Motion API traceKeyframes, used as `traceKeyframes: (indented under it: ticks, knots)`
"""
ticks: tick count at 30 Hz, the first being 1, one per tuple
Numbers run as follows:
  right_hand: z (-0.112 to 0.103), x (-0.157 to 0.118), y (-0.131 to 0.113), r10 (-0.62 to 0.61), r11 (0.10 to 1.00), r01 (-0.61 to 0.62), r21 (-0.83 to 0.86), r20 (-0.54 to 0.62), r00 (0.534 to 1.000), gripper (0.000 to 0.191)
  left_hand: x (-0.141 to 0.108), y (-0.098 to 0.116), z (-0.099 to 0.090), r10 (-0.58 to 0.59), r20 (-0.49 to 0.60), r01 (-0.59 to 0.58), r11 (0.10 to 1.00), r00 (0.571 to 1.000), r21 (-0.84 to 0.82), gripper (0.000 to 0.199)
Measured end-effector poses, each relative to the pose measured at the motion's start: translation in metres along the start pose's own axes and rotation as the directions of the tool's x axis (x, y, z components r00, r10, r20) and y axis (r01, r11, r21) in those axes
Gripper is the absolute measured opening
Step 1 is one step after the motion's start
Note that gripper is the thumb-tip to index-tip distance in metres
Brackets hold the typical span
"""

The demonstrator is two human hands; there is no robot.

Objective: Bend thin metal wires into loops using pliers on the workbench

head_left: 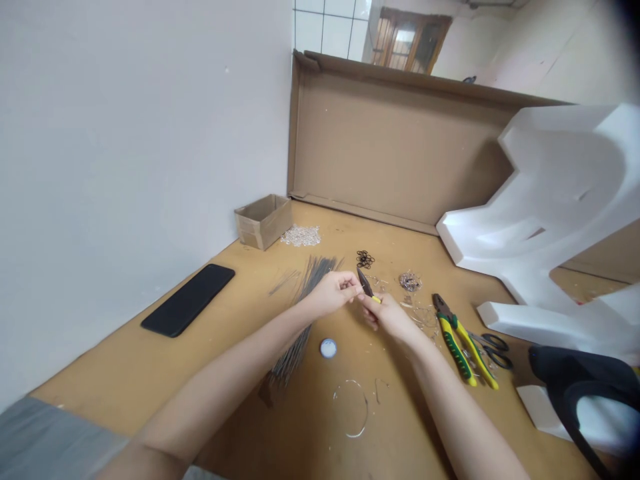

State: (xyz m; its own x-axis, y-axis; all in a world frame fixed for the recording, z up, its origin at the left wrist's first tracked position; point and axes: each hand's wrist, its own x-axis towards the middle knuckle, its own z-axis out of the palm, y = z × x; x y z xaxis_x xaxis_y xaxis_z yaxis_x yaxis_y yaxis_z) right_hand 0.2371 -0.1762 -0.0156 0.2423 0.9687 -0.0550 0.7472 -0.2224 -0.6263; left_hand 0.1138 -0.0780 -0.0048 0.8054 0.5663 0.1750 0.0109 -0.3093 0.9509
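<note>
In the head view my right hand point(383, 312) is closed round small pliers point(365, 284) with dark pointed jaws and a bit of yellow handle. My left hand point(339, 292) touches it from the left, thumb and fingertips pinched on something too small to make out. Beneath my left forearm lies a bundle of thin grey wires point(299, 347). A round blue-and-white lid point(328, 348) rests below the hands. Nearer the front are a wire ring point(367, 402) and a short bent wire point(377, 393). Black rings point(365, 259) are heaped just beyond the pliers.
A small cardboard box point(265, 223) stands beside clear beads point(301, 235). The black phone point(189, 300) lies left. Coiled wire point(410, 281), yellow-green pliers point(463, 343) and scissors point(493, 347) lie right, near white foam point(550, 220). Behind stands a large cardboard panel point(400, 143).
</note>
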Motion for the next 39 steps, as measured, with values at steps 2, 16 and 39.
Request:
traceKeyframes:
  ticks: [2, 16, 39]
  knots:
    - [0.001, 0.000, 0.001, 0.017, 0.998, -0.021, -0.059, -0.062, 0.998, 0.045, 0.000, 0.000, 0.000, -0.027, -0.014, 0.027, 1.000, 1.000, 0.011, 0.011]
    - [-0.002, -0.005, -0.005, 0.084, 0.989, -0.096, -0.111, -0.108, 0.991, 0.041, 0.000, -0.005, 0.009, -0.154, -0.029, 0.148, 0.979, 0.988, -0.141, 0.010]
    - [0.022, -0.004, -0.009, 0.099, 0.970, -0.147, -0.192, -0.236, 0.967, 0.024, -0.015, -0.018, 0.007, -0.321, -0.018, 0.305, 0.914, 0.947, -0.269, 0.015]
